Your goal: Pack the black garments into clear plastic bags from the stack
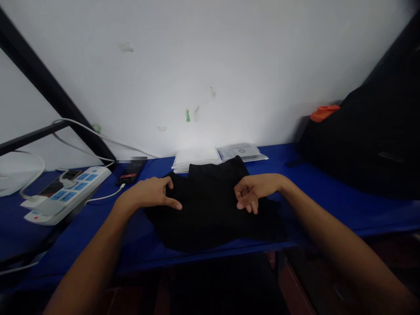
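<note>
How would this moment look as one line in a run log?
left hand: on black cloth | right hand: on cloth, fingers curled | cloth: on blue table | power strip: left

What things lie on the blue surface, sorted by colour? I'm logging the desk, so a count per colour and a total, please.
Black: 3, the black garment under the left hand and right hand, the black bag, the small black device
White: 3, the power strip, the paper stack, the clear packet
Total: 6
</note>
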Motion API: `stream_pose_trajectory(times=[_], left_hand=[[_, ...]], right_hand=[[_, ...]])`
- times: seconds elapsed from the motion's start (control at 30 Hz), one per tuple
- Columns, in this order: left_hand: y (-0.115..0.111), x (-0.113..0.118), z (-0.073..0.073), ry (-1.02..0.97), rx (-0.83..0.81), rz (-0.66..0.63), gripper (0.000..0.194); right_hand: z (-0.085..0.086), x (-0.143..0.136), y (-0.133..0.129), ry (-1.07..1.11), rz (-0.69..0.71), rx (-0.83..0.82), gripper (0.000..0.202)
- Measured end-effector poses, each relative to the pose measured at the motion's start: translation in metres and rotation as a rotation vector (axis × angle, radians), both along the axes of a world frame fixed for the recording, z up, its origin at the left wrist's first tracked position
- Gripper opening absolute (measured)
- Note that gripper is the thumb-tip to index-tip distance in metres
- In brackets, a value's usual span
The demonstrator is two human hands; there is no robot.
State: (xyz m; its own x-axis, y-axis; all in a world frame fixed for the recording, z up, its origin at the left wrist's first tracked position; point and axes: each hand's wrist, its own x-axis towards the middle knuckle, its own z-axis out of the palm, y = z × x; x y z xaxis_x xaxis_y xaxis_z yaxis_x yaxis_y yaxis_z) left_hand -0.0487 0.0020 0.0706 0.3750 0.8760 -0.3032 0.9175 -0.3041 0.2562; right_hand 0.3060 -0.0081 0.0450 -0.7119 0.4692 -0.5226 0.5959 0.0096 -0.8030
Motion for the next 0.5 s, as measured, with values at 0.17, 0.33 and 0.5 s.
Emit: stream_pose_trajectory(times=[0.17, 0.33, 0.5], left_hand=[[-0.006, 0.018, -0.009, -0.074, 0.311, -0.308, 0.094], [-0.012, 0.031, -0.03, 0.01, 0.183, -0.395, 0.124], [-0.014, 0.036, -0.04, 0.06, 0.095, -0.404, 0.127]], right_hand=[[0.005, 0.024, 0.017, 0.216, -0.312, 0.505, 0.031], [-0.026, 0.061, 0.058, -0.054, -0.575, 1.306, 0.031], [-0.061, 0.078, 0.087, -0.497, -0.395, 1.366, 0.06]])
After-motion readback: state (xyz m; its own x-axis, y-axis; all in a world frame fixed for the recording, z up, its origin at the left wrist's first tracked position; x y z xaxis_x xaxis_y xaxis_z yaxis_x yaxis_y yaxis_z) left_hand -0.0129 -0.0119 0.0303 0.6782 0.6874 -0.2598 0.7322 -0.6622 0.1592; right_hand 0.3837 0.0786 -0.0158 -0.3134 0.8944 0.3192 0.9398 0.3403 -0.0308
